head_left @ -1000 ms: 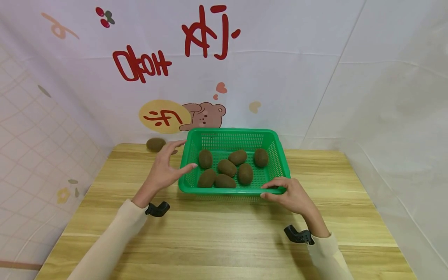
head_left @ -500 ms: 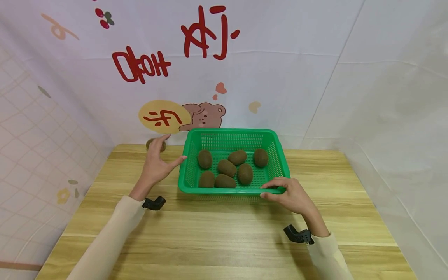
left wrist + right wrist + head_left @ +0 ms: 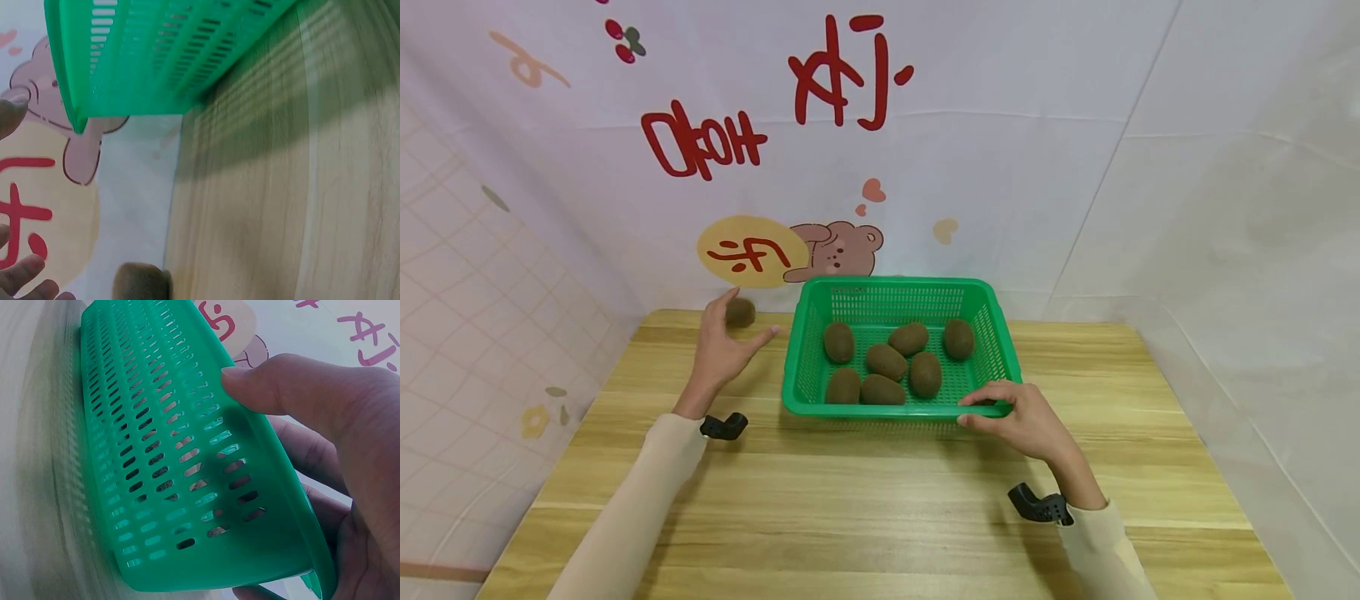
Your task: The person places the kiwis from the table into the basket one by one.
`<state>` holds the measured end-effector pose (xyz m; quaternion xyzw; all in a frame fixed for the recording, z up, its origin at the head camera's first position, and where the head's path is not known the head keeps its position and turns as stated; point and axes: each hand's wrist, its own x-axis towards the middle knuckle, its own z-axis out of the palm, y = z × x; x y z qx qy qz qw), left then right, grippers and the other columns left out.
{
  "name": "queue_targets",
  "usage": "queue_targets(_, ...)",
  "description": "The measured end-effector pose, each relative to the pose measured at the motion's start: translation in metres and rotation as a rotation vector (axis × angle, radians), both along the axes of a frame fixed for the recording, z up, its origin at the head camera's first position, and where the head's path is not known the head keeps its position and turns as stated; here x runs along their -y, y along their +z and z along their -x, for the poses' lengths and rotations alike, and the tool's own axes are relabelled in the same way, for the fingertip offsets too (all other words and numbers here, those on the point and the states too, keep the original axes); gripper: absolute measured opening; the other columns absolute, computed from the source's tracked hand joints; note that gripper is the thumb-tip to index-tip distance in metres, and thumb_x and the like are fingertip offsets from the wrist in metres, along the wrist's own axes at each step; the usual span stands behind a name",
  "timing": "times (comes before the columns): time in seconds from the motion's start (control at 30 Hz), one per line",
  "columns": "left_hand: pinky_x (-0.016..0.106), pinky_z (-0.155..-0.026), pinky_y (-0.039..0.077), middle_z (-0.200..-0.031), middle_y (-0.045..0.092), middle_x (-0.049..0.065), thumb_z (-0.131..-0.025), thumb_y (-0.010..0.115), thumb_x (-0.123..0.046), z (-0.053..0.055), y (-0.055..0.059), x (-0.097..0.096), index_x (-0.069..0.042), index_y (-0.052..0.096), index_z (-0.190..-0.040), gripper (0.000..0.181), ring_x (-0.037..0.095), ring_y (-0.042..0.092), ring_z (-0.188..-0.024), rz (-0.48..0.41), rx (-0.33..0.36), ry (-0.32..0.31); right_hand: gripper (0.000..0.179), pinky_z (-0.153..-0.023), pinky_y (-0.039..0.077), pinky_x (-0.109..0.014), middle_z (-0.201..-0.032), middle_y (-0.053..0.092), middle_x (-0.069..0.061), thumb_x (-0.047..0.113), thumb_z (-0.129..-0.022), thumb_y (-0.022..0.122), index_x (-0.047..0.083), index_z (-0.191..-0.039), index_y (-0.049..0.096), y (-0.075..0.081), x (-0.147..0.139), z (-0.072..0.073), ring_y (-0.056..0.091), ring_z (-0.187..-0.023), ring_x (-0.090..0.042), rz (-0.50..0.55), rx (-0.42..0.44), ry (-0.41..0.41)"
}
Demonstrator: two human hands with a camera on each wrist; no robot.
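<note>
Right hand [image 3: 1026, 421] pinches the near-right rim of the green basket [image 3: 1000, 350], thumb on top. Left hand [image 3: 718, 350] is spread wide, fingers around but not closed on a loose kiwi [image 3: 741, 312] at the table's [image 3: 880, 500] far-left edge. Basket sits mid-table toward the far edge, seven kiwis [image 3: 886, 361] inside.
</note>
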<state>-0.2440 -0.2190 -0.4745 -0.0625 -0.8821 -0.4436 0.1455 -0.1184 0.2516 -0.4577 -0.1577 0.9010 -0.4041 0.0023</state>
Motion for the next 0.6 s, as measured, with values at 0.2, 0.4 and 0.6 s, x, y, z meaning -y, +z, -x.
queue_targets(0.2, 0.065, -0.12, 0.026, -0.161, 0.029, 0.024, -0.086, 0.082, -0.044, 0.008, -0.007, 0.008, -0.008, 0.025, -0.162, 0.101, 0.044, 0.029, -0.149, -0.032, 0.057, 0.059, 0.016, -0.084, 0.054, -0.028, -0.095, 0.073, 0.016, 0.04, -0.084, 0.085, 0.038, -0.098, 0.079, 0.0, 0.0, 0.0, 0.064, -0.096, -0.008, 0.006, 0.001, 0.0)
queue_targets(0.4, 0.064, -0.12, 0.027, -0.162, 0.028, 0.025, -0.086, 0.081, -0.046, 0.016, -0.013, 0.015, -0.006, 0.024, -0.162, 0.103, 0.045, 0.029, -0.148, -0.048, 0.097, 0.12, 0.016, -0.084, 0.054, -0.028, -0.094, 0.073, 0.017, 0.04, -0.084, 0.085, 0.038, -0.099, 0.079, -0.002, -0.001, 0.001, 0.064, -0.095, -0.007, 0.004, -0.005, 0.007)
queue_targets(0.6, 0.063, -0.123, 0.024, -0.166, 0.023, 0.024, -0.087, 0.082, -0.043, 0.023, -0.019, 0.022, -0.005, 0.021, -0.163, 0.104, 0.044, 0.026, -0.152, -0.1, 0.154, 0.161, 0.016, -0.084, 0.054, -0.028, -0.095, 0.073, 0.017, 0.04, -0.084, 0.085, 0.038, -0.099, 0.079, -0.001, -0.001, 0.001, 0.064, -0.096, -0.007, 0.005, -0.006, 0.007)
